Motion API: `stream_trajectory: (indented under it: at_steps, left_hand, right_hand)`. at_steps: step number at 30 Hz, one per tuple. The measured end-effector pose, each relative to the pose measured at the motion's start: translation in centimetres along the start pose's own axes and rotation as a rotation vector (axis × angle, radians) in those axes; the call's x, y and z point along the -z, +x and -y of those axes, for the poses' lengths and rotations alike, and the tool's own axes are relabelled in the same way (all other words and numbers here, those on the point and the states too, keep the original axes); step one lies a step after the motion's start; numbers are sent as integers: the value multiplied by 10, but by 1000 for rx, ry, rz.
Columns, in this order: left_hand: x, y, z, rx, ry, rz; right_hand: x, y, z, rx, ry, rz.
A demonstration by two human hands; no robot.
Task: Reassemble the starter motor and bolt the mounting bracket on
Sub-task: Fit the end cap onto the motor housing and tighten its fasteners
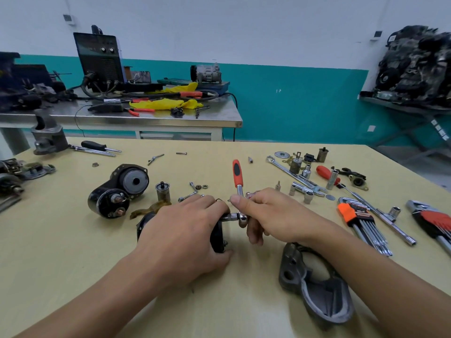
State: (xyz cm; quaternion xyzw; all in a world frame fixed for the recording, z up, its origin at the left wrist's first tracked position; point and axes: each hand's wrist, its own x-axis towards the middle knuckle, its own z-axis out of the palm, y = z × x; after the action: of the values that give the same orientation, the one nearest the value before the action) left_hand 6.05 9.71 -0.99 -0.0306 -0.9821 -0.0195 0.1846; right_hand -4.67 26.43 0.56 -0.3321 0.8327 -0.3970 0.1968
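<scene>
My left hand (185, 237) wraps over a black starter motor body (218, 236) lying on the yellow table, hiding most of it. My right hand (266, 215) grips the head of a ratchet wrench (237, 176) with a red and black handle that points away from me. The ratchet's socket extension (231, 217) meets the right end of the motor body. A grey cast mounting bracket (317, 286) lies on the table under my right forearm. A second black motor and solenoid unit (119, 191) rests to the left.
Sockets, spanners and small parts (302, 176) litter the far right of the table. Two hex key sets (361, 220) lie at the right edge. Bolts and nuts (197, 187) sit behind my hands. Motor parts (14, 174) crowd the left edge. A steel bench (136, 115) stands beyond.
</scene>
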Motion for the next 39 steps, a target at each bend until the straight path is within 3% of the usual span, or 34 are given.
stream_trajectory:
  at_steps: [3, 9, 11, 17, 20, 23, 28, 39]
  left_hand:
    - [2, 1, 0, -9, -13, 13]
    - [3, 1, -1, -1, 3, 11]
    - [2, 1, -1, 0, 6, 15]
    - [0, 0, 0, 2, -5, 1]
    - [-1, 0, 1, 1, -14, -5]
    - [-1, 0, 1, -1, -18, 5]
    - [0, 0, 2, -14, -16, 21]
    - [2, 1, 1, -24, 6, 39]
  right_hand:
    - [2, -1, -4, 94, -21, 2]
    - [13, -5, -12, 458, -242, -87]
    - [10, -6, -10, 406, -174, -86]
    - [1, 2, 1, -32, 16, -15]
    - [4, 0, 2, -146, 82, -36]
    - [14, -2, 4, -180, 127, -120]
    - [27, -5, 1, -170, 1, -229]
    - [23, -5, -1, -123, -115, -233]
